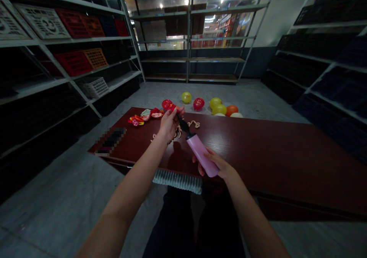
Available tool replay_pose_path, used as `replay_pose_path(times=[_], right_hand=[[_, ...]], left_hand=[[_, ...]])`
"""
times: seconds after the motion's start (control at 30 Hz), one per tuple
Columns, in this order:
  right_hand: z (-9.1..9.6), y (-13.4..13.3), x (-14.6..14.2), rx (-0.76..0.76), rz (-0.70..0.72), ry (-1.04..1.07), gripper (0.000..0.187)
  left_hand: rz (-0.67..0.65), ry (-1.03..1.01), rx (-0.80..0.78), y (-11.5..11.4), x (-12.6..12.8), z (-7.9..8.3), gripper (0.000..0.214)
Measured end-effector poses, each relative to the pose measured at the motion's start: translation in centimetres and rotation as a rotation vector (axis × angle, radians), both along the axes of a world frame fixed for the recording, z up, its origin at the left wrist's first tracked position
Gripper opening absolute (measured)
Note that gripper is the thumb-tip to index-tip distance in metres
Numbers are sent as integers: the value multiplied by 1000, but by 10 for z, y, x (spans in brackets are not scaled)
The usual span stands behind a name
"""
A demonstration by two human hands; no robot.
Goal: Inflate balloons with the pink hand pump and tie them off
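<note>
A pink hand pump (202,154) tilts over the tabletop (272,147), its barrel grasped by the right hand's curled fingers (213,160). At its black nozzle (183,124), the left hand (169,125) pinches a red balloon (172,107). The step seems to be fitting or filling it; the next move calls for keeping the neck sealed while pumping. Limp balloons (137,120) lie beyond; inflated ones (219,109) sit past the table.

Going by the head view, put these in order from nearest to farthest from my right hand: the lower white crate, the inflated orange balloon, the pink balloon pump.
1. Pink balloon pump: held in the right hand.
2. Inflated orange balloon: beyond the table's far edge.
3. Lower white crate: far left, on the shelving.
</note>
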State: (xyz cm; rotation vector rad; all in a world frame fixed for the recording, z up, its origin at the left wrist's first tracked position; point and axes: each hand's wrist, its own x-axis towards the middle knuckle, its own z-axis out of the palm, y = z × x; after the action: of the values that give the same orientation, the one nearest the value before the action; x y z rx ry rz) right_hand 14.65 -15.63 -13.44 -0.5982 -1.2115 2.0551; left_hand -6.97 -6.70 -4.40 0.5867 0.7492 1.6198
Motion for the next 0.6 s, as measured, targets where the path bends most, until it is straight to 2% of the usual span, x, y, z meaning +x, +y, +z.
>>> replay_pose_path(times=[0.17, 0.6], right_hand=[[-3, 2, -1, 15, 2, 8, 45], [-1, 2, 0, 1, -15, 4, 50]], left_hand=[[10, -3, -19, -3, 6, 0, 21], [-31, 28, -28, -20, 21, -15, 20]])
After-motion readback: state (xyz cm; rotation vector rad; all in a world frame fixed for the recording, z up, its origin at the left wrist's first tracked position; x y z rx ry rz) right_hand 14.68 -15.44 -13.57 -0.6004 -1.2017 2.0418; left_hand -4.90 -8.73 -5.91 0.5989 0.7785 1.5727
